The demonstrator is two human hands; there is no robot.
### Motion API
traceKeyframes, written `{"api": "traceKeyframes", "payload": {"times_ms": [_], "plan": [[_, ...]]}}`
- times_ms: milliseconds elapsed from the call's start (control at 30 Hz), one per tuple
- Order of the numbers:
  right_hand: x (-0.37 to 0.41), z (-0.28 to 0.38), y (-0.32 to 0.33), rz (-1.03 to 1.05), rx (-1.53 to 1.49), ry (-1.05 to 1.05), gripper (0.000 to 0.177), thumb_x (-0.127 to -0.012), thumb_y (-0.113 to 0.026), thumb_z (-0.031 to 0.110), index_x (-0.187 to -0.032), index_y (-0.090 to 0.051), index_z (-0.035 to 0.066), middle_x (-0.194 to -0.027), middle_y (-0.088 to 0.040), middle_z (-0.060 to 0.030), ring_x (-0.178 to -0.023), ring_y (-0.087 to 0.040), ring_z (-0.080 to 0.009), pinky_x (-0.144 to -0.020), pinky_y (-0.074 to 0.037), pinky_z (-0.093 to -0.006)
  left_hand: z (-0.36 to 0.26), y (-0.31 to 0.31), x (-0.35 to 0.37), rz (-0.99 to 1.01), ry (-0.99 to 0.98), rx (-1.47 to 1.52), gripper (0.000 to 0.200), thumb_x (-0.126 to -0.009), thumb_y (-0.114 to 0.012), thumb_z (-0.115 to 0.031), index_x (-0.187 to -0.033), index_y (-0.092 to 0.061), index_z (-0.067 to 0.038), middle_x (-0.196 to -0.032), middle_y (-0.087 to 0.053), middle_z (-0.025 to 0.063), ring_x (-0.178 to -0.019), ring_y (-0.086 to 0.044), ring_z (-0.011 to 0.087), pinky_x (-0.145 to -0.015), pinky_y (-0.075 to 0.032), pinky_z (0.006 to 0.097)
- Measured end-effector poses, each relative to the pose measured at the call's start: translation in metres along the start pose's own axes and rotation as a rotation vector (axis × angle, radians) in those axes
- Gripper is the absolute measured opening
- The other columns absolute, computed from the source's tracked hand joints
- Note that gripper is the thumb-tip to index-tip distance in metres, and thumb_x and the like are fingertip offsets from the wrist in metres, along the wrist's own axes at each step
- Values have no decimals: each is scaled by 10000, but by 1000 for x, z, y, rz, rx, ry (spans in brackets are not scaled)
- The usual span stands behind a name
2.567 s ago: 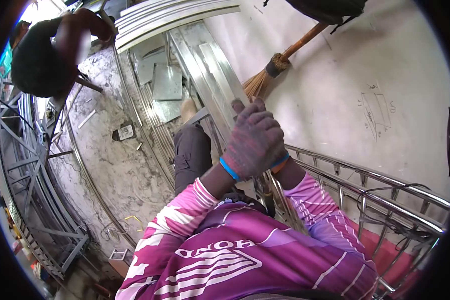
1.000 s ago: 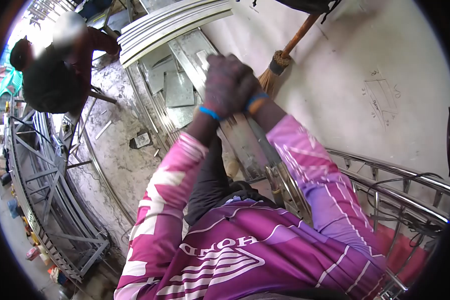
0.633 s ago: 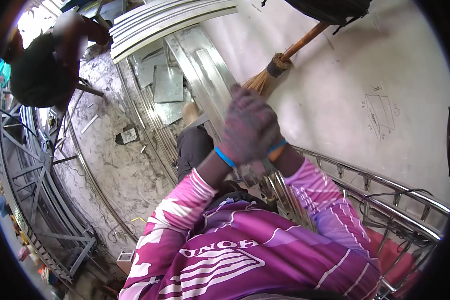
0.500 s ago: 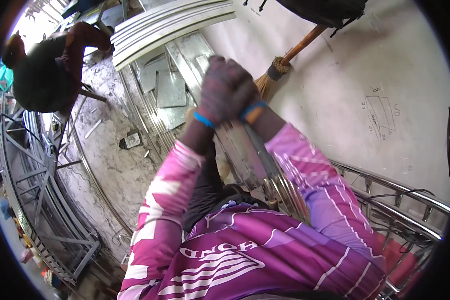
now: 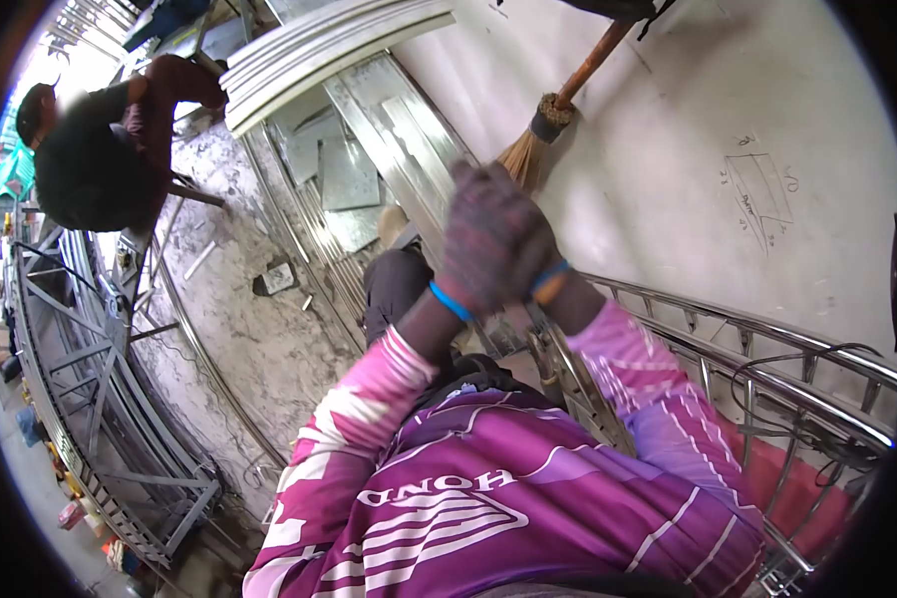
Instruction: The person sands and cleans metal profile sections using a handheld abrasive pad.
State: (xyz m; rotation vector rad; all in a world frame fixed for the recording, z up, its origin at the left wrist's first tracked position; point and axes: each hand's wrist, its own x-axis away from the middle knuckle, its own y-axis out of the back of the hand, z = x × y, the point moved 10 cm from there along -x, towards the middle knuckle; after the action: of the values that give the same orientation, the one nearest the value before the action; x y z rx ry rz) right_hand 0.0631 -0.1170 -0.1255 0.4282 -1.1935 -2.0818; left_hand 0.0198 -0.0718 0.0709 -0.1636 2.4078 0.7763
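My left hand (image 5: 468, 249) and my right hand (image 5: 530, 234), both in dark gloves with blue cuffs, are clasped together in front of my chest. The fingers are closed and overlap, and no object shows between them. The motion blurs their edges. Above and behind them a straw broom (image 5: 525, 159) with a wooden handle leans by the pale wall. Flat metal sheets (image 5: 349, 174) and long metal profiles (image 5: 394, 120) lie beyond my hands, touching neither.
Another person (image 5: 95, 159) bends over at the upper left. A metal truss frame (image 5: 80, 369) runs along the left side. Chrome railings (image 5: 757, 359) with a black cable stand at the right. Pencil marks (image 5: 757, 194) show on the wall, and scraps lie on the floor.
My clasped hands have moved down and to the right, nearer my body. The view has shifted slightly, so more of my dark trouser leg shows.
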Motion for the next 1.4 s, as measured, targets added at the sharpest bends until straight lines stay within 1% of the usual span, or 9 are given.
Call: {"api": "traceKeyframes", "payload": {"times_ms": [200, 300, 433, 567, 733, 800, 833, 1033, 1400], "plan": [[59, 30, 39, 40, 117, -42, 654, -929, -667, 466, -1480, -521, 144, -1564, -496, -154, -1436, -491, -292, -1204, -392, -401, -28, -12, 11, 89, 3, 119, 205, -749, -751, -255, -874, -702, -101, -910, -657, 102, -931, -626, 325, -975, -443, 491], [15, 37, 51, 60, 163, -39, 646, -929, -668, 467, -1472, -531, 145, -1552, -511, -154, -1425, -503, -293, -1198, -400, -402, 11, -3, 1, 4, 13, 62, 266, -733, -716, -316, -828, -681, -69, -851, -575, 130, -964, -551, 369, -980, -441, 506], [-129, 43, 50, 41, 219, -55, 635, -929, -668, 468, -1463, -544, 145, -1537, -531, -153, -1411, -520, -295, -1191, -410, -403, 97, 24, -53, 71, 9, -35, 183, -776, -727, -278, -817, -765, -104, -866, -711, 112, -919, -604, 334, -955, -481, 445], [-174, 39, 68, 123, 239, -174, 639, -953, -626, 476, -1486, -517, 142, -1580, -482, -137, -1454, -459, -287, -1215, -364, -388, 169, 49, -93, 100, 335, 10, 332, -872, -643, -352, -927, -791, -60, -988, -743, 182, -1025, -636, 374, -929, -523, 462], [-151, 25, 49, 232, 92, -286, 627, -988, -569, 466, -1517, -481, 142, -1641, -411, -112, -1508, -382, -268, -1239, -314, -363, 140, 46, -79, 40, 245, -104, 305, -860, -649, -330, -927, -793, -70, -973, -752, 160, -982, -632, 379, -891, -520, 477], [-125, 11, 32, -111, 124, -83, 509, -948, -638, 457, -1367, -624, 169, -1432, -622, -147, -1323, -598, -299, -1109, -489, -388, 101, 33, -60, 61, 60, -106, 201, -816, -692, -293, -844, -783, -115, -878, -720, 113, -919, -595, 362, -881, -492, 452], [-100, 47, 45, -197, 529, 155, 491, -960, -616, 468, -1352, -641, 173, -1447, -616, -126, -1335, -591, -280, -1103, -493, -377, 76, 23, -45, 77, -13, -112, 170, -802, -708, -299, -819, -774, -143, -861, -674, 99, -909, -578, 360, -895, -470, 453], [-99, 37, 42, -158, 459, 126, 487, -961, -614, 470, -1343, -647, 171, -1450, -614, -129, -1339, -588, -278, -1097, -498, -378, -31, -8, 22, 16, 15, 24, 235, -758, -740, -292, -870, -715, -87, -926, -645, 122, -987, -598, 352, -1023, -430, 524], [-144, 43, 56, -238, 232, 52, 479, -962, -609, 475, -1324, -661, 165, -1455, -610, -135, -1349, -581, -273, -1084, -508, -380, 93, 45, -61, 63, -165, -152, 240, -830, -676, -347, -879, -785, -139, -943, -717, 98, -955, -617, 327, -932, -459, 451]]}}
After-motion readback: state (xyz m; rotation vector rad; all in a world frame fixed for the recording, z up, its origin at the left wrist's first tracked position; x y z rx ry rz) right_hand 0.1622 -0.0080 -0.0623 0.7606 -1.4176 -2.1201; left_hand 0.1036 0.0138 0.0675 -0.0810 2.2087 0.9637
